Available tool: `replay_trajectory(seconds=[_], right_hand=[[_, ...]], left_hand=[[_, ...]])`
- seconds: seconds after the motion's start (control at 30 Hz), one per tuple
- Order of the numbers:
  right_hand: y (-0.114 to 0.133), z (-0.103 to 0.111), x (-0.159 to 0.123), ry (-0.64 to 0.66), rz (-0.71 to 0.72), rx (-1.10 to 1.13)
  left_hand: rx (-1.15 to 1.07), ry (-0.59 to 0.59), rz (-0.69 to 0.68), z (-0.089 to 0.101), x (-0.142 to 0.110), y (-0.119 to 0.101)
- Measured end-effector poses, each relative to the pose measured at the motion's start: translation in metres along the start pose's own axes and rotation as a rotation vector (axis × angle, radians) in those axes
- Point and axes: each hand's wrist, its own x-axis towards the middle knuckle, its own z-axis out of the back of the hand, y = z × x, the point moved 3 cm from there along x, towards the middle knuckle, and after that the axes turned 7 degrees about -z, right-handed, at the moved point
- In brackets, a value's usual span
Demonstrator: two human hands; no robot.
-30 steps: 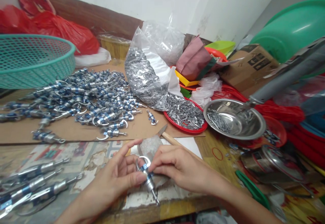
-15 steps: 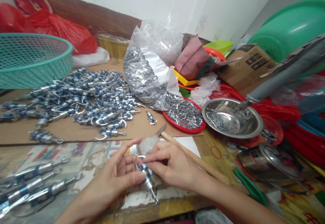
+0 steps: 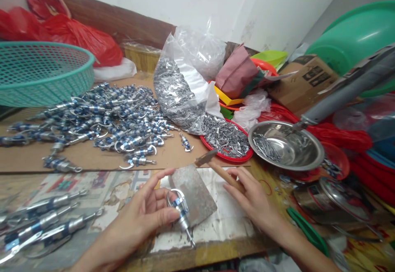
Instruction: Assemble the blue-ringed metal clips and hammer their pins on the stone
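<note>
My left hand (image 3: 151, 210) is closed on a silver metal fitting (image 3: 182, 218) with a blue band, a curved lever at its upper end and a thin rod with an eye at its lower end. The fitting lies tilted against the left edge of a flat grey metal block (image 3: 196, 194). To the right, my right hand (image 3: 251, 196) has its fingers round the wooden handle of a hammer (image 3: 226, 176). The hammer's head lies just above the block's far corner, pointing away from me.
Many similar fittings (image 3: 108, 115) are heaped on cardboard at the left, beside a teal basket (image 3: 74, 74). Several more (image 3: 58, 222) lie near left. Small metal clips fill a red tray (image 3: 226, 136) and a plastic bag (image 3: 175, 87). A steel bowl (image 3: 286, 144) holds pins.
My right hand has left the fitting, moved right and taken hold of the hammer handle. The hammer has shifted and the metal block is uncovered. My left hand still holds the fitting.
</note>
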Motion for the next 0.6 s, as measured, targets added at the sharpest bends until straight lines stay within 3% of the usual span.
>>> replay_trajectory(seconds=[0.13, 0.23, 0.37, 0.5, 0.6], right_hand=[[0.032, 0.030, -0.028, -0.032, 0.257, -0.007], [0.043, 0.039, -0.042, -0.049, 0.389, -0.094], [0.042, 0.031, -0.045, 0.071, 0.381, -0.177], [0.045, 0.029, -0.039, -0.039, 0.376, -0.125], [0.048, 0.026, -0.037, 0.038, 0.370, -0.137]], left_hand=[[-0.005, 0.003, -0.011, 0.000, 0.001, 0.000], [-0.006, -0.007, -0.023, 0.000, 0.001, 0.001], [0.000, 0.003, -0.036, -0.002, 0.001, 0.000], [0.009, 0.007, -0.038, -0.003, 0.001, -0.001], [0.030, 0.003, -0.044, -0.001, 0.000, -0.002]])
